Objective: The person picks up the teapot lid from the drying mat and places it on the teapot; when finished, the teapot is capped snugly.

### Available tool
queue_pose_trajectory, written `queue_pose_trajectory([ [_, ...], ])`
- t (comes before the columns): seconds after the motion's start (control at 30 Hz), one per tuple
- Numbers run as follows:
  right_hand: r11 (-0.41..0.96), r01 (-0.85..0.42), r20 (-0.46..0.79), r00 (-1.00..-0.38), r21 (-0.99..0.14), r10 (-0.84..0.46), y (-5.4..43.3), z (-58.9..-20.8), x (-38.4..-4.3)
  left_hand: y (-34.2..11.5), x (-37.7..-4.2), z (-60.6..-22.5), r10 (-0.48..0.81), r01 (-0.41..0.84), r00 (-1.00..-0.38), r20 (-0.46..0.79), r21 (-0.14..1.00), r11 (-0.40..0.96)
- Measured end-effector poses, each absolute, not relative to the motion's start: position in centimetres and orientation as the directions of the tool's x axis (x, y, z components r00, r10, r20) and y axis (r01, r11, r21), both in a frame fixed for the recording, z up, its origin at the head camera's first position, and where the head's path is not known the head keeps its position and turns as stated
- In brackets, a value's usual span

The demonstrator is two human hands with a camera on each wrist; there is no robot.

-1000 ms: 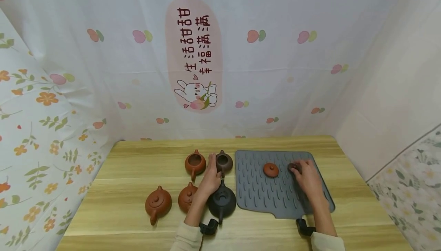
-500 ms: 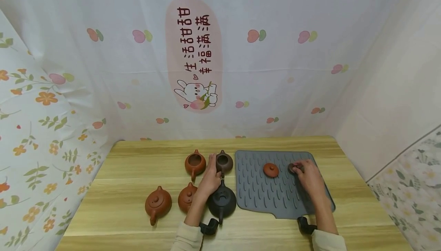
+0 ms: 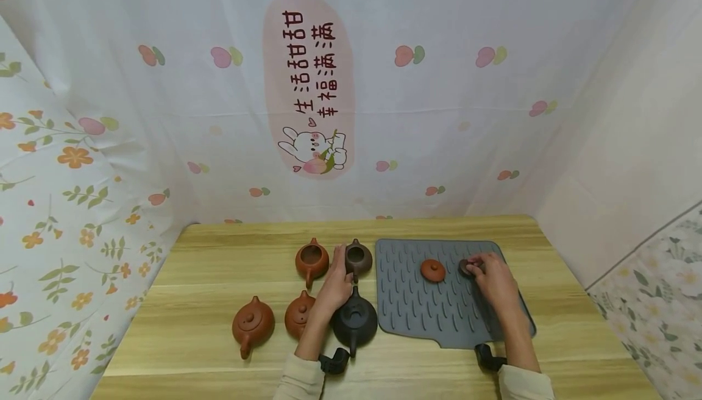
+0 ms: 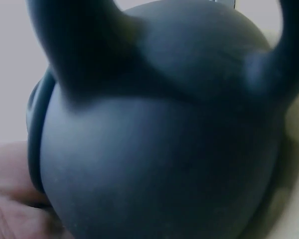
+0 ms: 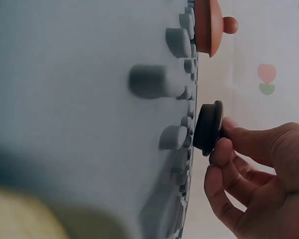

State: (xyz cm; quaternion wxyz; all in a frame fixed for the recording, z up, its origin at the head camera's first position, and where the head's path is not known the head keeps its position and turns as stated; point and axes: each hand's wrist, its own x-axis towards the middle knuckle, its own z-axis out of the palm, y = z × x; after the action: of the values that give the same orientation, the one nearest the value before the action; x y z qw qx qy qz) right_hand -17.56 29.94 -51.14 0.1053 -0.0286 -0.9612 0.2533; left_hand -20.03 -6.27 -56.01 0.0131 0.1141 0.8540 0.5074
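Observation:
My right hand [image 3: 495, 279] pinches the knob of a small dark brown teapot lid [image 5: 207, 128] between thumb and fingertips. The lid is close over the raised ridges of a grey mat [image 3: 408, 317], slightly tilted in the right wrist view. Left of it on the mat lies an orange-brown lid [image 3: 433, 271], knob up. My left hand [image 3: 333, 287] holds the left side of a lidless dark brown teapot [image 3: 359, 260], its thumb near the handle. Just in front of that pot stands a black teapot [image 3: 355, 325], whose body fills the left wrist view.
A lidless orange-brown teapot [image 3: 312, 258] stands left of my left hand. Two lidded orange-brown ones, the nearer teapot [image 3: 297, 316] partly behind my forearm and the other teapot [image 3: 253, 324] further left, sit on the wooden table [image 3: 186, 327]. A patterned curtain [image 3: 219, 113] hangs behind.
My right hand has shifted very slightly right and toward me, and the dark brown lid it pinches looks more level. The left hand and the teapots have stayed put.

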Motion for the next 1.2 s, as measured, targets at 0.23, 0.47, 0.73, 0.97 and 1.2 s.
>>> queue_pose_trajectory([
  [0.23, 0.863, -0.054, 0.222, -0.973, -0.503, 0.068, 29.6, -50.7, -17.5, -6.2, -20.2, -56.2, 0.206, 0.204, -0.971, 0.118, 0.861, 0.466],
  [0.47, 0.865, -0.065, 0.231, -0.971, -0.498, 0.060, 29.3, -50.5, -17.6, -6.2, -20.1, -56.2, 0.214, 0.218, -0.968, 0.132, 0.865, 0.451],
  [0.73, 0.869, -0.061, 0.232, -0.971, -0.491, 0.062, 28.7, -50.4, -17.7, -6.3, -19.6, -55.5, 0.222, 0.230, -0.965, 0.142, 0.865, 0.446],
  [0.97, 0.866, -0.082, 0.251, -0.967, -0.493, 0.051, 28.6, -50.3, -17.7, -6.3, -19.7, -55.5, 0.224, 0.221, -0.966, 0.133, 0.873, 0.435],
  [1.2, 0.862, -0.074, 0.239, -0.969, -0.501, 0.056, 28.4, -50.3, -17.5, -6.3, -19.6, -55.4, 0.225, 0.210, -0.967, 0.119, 0.873, 0.440],
])
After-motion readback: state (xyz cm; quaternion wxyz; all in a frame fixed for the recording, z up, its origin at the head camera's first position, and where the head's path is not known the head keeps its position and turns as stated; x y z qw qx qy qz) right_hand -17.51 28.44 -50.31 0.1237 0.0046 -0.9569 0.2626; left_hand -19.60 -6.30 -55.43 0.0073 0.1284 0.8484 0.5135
